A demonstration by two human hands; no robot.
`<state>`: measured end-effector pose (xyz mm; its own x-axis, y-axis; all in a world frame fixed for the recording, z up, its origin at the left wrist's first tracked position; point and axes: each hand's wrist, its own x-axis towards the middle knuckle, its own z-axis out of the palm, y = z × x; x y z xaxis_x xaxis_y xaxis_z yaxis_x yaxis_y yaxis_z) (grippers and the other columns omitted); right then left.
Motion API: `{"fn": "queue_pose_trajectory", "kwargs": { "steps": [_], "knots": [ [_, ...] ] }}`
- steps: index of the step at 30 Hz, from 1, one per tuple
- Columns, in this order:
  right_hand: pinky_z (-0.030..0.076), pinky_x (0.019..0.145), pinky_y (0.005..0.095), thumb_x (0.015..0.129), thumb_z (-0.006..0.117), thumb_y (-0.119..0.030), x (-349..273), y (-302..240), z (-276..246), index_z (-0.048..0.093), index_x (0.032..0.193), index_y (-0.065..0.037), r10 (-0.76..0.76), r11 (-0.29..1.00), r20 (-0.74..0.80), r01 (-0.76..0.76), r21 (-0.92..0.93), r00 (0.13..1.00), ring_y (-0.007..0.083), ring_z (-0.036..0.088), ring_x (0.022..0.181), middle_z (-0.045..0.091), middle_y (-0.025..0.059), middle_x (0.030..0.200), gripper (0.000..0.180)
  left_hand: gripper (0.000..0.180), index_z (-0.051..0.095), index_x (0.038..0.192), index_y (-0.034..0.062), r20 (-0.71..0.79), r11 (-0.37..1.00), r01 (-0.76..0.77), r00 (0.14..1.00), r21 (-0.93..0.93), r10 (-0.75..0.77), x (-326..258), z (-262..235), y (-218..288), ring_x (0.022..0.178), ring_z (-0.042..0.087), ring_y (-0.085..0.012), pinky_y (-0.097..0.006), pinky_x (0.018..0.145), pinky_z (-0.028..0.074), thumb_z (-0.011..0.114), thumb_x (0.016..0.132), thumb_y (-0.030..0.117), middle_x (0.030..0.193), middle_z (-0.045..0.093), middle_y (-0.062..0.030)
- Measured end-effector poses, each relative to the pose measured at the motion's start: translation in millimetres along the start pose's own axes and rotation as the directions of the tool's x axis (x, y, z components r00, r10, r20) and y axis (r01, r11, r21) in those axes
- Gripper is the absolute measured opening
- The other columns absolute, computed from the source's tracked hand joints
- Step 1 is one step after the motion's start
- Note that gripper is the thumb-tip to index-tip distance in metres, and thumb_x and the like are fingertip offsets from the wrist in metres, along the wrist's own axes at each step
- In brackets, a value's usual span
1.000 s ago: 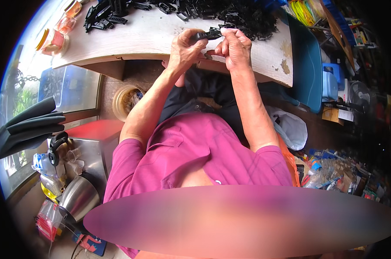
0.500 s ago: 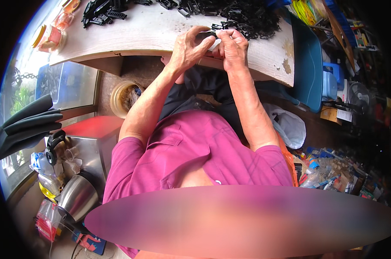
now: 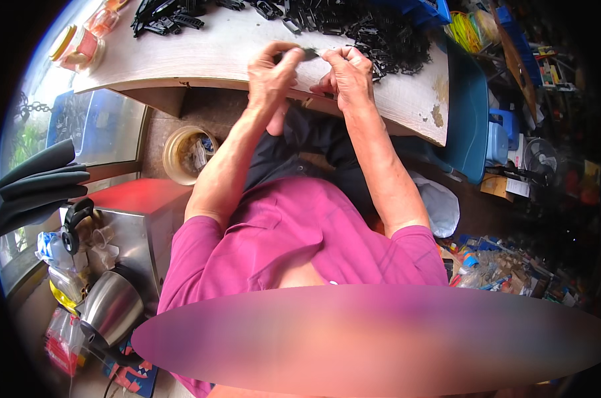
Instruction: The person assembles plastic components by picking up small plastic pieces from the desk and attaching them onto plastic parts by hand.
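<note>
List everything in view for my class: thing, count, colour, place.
table: one, whitish, top
black parts: uncountable, black, on table
dark part: one, dark, above table
tray: one, blue, upper right
jars: several, clear and orange, upper left
bucket: one, cream, below table
plastic item: one, teal, right of table
fan: one, dark, far right
bag: one, white, right
mixed clutter: uncountable, multicoloured, lower right
metal box: one, red-topped silver, left
metal jug: one, silver, lower left
folded sheets: several, dark, far left
trousers: one, dark, centre
shirt: one, purple, centre
left hand: one, bare, holding dark part
right hand: one, bare, beside dark part
</note>
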<state>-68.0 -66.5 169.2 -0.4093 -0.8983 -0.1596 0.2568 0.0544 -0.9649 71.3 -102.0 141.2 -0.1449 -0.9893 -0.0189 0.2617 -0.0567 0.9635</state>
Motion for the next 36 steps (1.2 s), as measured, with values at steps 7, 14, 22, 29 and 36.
{"fn": "queue_pose_trajectory", "kwargs": {
  "steps": [7, 14, 22, 29, 36],
  "knots": [
    [0.053, 0.037, 0.0327, 0.081, 0.073, -0.015, 32.8, -1.9, 35.6, 0.062, 0.091, -0.002, 0.046, 0.961, -0.021, -0.05, -0.271, 0.999, 0.0126, 0.051, 0.038, 0.057, 0.0058, 0.06, 0.02, 0.033, 0.059, 0.114, -0.0015, -0.012, 0.987, -0.107, 0.994, -0.123, 0.106, 14.8, -46.1, 12.0, 0.065, 0.062, -0.0094, -0.025, 0.062, 0.059, 0.073, 0.088, 0.013, 0.082, 0.063, -0.0048],
    [0.055, 0.041, 0.0317, 0.076, 0.074, -0.022, 61.9, 1.6, 66.0, 0.072, 0.091, -0.007, -0.031, 0.778, -0.112, -0.047, -0.627, 0.993, 0.0167, 0.06, 0.045, 0.066, 0.0069, 0.065, 0.021, 0.035, 0.057, 0.116, -0.0026, -0.002, 0.982, -0.135, 0.991, -0.13, 0.136, 18.4, -48.1, 5.0, 0.067, 0.065, -0.0121, -0.025, 0.064, 0.059, 0.072, 0.088, 0.012, 0.083, 0.064, -0.0074],
    [0.056, 0.042, 0.0344, 0.079, 0.071, -0.019, 59.2, -0.6, 62.4, 0.069, 0.086, -0.006, 0.033, 0.758, -0.128, -0.108, -0.643, 0.991, 0.016, 0.06, 0.046, 0.064, 0.0058, 0.063, 0.015, 0.033, 0.055, 0.116, -0.005, -0.086, 0.956, -0.125, 0.991, -0.264, 0.105, 23.2, -45.9, 5.5, 0.084, 0.069, -0.0211, -0.03, 0.073, 0.061, 0.069, 0.089, 0.009, 0.097, 0.065, -0.0139],
    [0.053, 0.037, 0.0355, 0.084, 0.069, -0.011, 17.0, 16.2, 48.6, 0.059, 0.082, -0.001, 0.037, 0.986, 0.183, -0.065, 0.151, 0.982, 0.0128, 0.048, 0.036, 0.05, 0.0031, 0.051, 0.014, 0.032, 0.051, 0.118, -0.001, -0.046, 0.904, 0.018, 0.998, -0.427, -0.042, 28.6, -25.9, 12.6, 0.084, 0.07, -0.0244, -0.032, 0.066, 0.062, 0.066, 0.091, 0.009, 0.1, 0.064, -0.0142],
    [0.041, 0.035, 0.0231, 0.084, 0.068, -0.011, 6.9, 22.3, 44.5, 0.058, 0.085, 0.002, -0.026, 0.991, 0.196, 0.0, 0.13, 0.98, 0.0065, 0.044, 0.039, 0.064, 0.0099, 0.066, 0.016, 0.033, 0.057, 0.116, -0.0018, -0.001, 0.931, 0.033, 0.999, -0.362, -0.035, 26.6, -17.2, 5.0, 0.072, 0.066, -0.0167, -0.024, 0.059, 0.059, 0.069, 0.086, 0.003, 0.096, 0.064, -0.0123]
  ]
}}
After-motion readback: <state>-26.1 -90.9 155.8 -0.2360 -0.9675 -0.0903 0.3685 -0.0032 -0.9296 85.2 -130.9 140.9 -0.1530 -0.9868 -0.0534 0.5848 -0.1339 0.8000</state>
